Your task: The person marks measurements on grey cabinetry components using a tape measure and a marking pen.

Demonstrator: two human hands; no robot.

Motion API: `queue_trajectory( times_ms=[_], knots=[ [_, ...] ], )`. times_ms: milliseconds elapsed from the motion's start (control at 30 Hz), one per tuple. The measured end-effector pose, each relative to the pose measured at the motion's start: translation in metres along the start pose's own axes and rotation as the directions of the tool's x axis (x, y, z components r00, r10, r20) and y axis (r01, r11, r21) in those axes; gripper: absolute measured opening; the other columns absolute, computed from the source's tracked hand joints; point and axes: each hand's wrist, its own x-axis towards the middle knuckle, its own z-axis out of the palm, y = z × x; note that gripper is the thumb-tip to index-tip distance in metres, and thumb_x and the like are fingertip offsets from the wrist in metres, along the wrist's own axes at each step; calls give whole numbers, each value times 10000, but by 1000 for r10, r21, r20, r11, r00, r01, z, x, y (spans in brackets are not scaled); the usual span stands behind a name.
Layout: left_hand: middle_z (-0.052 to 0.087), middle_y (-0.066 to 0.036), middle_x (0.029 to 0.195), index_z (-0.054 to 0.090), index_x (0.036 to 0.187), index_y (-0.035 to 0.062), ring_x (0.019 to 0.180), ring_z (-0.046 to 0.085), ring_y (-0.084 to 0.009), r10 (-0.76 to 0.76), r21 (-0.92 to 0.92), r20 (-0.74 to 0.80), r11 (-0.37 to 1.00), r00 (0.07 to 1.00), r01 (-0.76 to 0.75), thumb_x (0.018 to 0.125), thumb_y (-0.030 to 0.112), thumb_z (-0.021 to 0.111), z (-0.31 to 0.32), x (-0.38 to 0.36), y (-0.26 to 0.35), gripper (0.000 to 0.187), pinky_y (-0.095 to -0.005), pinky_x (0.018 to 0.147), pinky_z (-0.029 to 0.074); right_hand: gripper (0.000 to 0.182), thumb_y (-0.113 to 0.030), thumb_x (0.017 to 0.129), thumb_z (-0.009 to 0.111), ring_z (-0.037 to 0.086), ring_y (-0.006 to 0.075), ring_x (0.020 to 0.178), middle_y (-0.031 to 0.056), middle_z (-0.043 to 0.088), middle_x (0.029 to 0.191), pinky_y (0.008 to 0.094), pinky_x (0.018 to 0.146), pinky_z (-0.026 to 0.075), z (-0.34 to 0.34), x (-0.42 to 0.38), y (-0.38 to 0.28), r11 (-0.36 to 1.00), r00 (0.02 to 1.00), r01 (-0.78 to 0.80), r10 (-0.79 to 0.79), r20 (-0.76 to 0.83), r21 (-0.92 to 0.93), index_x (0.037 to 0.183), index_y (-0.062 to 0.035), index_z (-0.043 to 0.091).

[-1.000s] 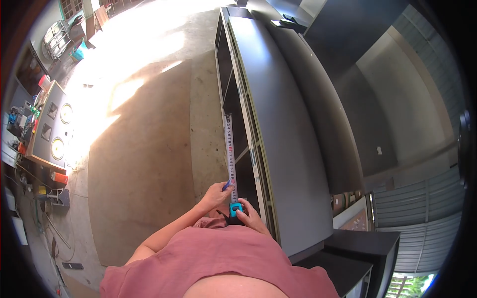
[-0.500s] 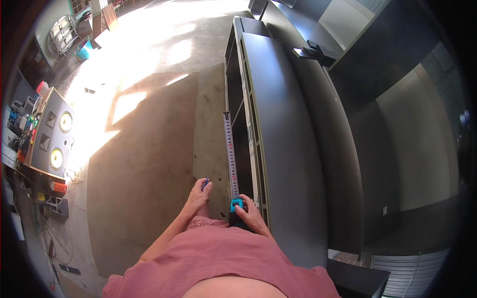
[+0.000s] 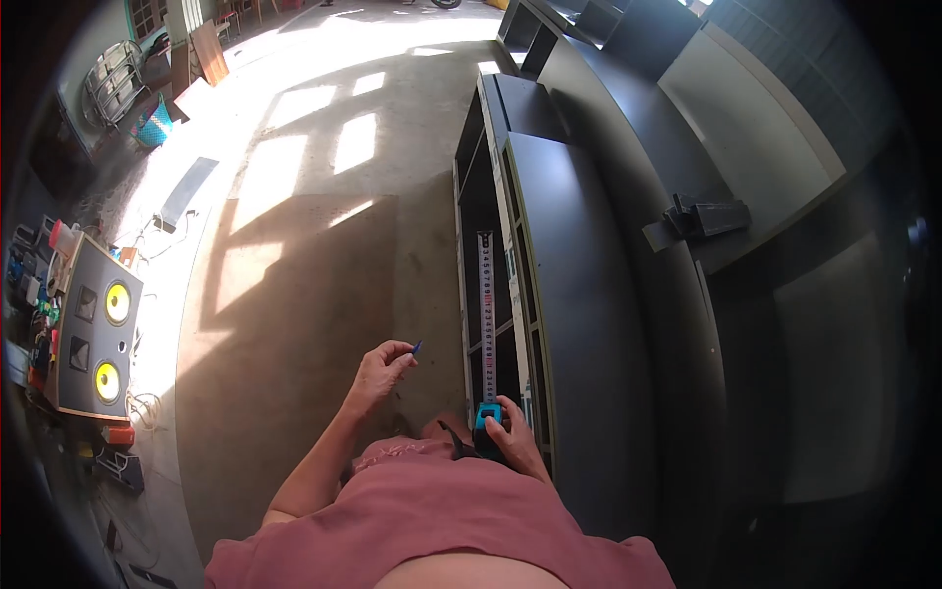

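My right hand (image 3: 516, 438) is closed around a teal and black tape measure (image 3: 488, 416), low and close to my body. From its case the white blade (image 3: 487, 314) runs straight out, away from me, over the open side of a long dark cabinet (image 3: 579, 294). Whether the blade touches the cabinet cannot be made out. My left hand (image 3: 378, 375) pinches a slim blue pen (image 3: 417, 348), only its end showing beyond the fingertips. That hand hovers over the floor, left of the tape and apart from it.
Larger dark cabinet pieces (image 3: 677, 363) stand along the right. A speaker box (image 3: 95, 329) with yellow cones is at the left, near cables and small tools. A brown sheet (image 3: 294, 422) covers part of the floor. Farther off stands a blue basket (image 3: 152, 123).
The extended tape has shifted right, from beside the cabinet's edge to over its open side. My left hand has risen slightly away from my body, the pen now pointing outward. My view has tilted up.
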Motion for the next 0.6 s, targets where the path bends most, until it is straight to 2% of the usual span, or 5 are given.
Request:
queue_trajectory(
  times_ms=[200, 400, 467, 533, 600],
  knots=[
    [627, 20, 874, 616, 1101, 37, 798, 541, -49, -17, -18, 70, 1000, 997, 18, 923, 182, 589, -7, 119, 45, 231, -217, 683, 444, 704, -464, 802, 597, 513, 307, 1071, 193, 500, 1164, 386, 939, 402, -16, 124, -28, 1000, 998, 29, -29, -60, -9, 1307, 2, 443],
    [624, 0, 876, 622, 1105, 17, 773, 540, -54, 78, 25, 137, 996, 987, -83, 916, 190, 603, 4, 269, 77, 257, -214, 704, 449, 680, -419, 783, 632, 483, 342, 1169, 196, 485, 1205, 404, 990, 385, -86, 271, -93, 974, 991, 48, -74, -112, -221, 1297, -17, 445],
    [637, -17, 878, 629, 1102, 17, 788, 559, -71, 30, 125, 136, 991, 990, -47, 907, 200, 613, 7, 321, 98, 268, -228, 730, 461, 670, -418, 778, 634, 494, 339, 1155, 190, 487, 1195, 406, 974, 398, -117, 327, -124, 973, 983, 49, -86, -160, -226, 1292, -29, 451],
    [640, -28, 885, 634, 1097, 18, 795, 572, -83, 65, 137, 160, 987, 985, -87, 901, 211, 616, 8, 368, 118, 276, -235, 731, 467, 661, -416, 773, 636, 505, 336, 1140, 184, 489, 1186, 407, 959, 411, -141, 368, -150, 971, 979, 14, -61, -195, -237, 1287, -41, 458],
    [635, -27, 893, 635, 1094, 17, 798, 579, -88, 124, 301, 201, 936, 972, -182, 902, 210, 613, 11, 413, 159, 274, -244, 726, 474, 637, -402, 772, 634, 527, 330, 1106, 173, 492, 1167, 412, 933, 431, -167, 417, -177, 962, 964, 39, -108, -242, -272, 1283, -61, 463]
  ],
)
